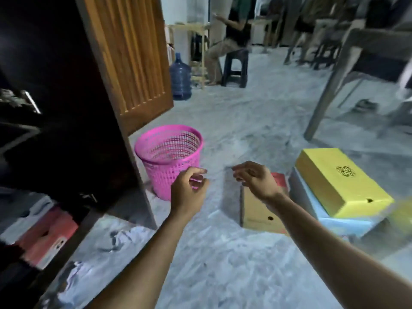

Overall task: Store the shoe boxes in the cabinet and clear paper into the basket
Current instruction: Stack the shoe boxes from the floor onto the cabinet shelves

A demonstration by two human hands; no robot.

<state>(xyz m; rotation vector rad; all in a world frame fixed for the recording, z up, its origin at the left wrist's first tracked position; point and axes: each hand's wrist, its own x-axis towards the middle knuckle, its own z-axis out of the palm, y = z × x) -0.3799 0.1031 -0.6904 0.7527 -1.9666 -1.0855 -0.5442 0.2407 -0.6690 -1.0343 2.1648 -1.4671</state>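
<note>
A pink mesh basket (169, 152) stands on the floor beside the open dark cabinet (66, 121). My left hand (189, 190) hovers in front of the basket, fingers loosely curled, holding nothing. My right hand (254, 177) hangs over a brown shoe box with a red lid (258, 210), also loosely curled and holding nothing. Further right, a yellow shoe box (341, 181) lies on a pale blue box (316, 210). A red box (46, 237) sits on the cabinet's low shelf. White crumpled paper (124, 237) lies on the floor near the cabinet.
The cabinet's wooden door (131, 59) stands open behind the basket. A blue water jug (181, 79) is further back. A person sits on a dark stool (236, 68). A table leg (327, 90) rises at the right. More paper (75, 273) lies bottom left.
</note>
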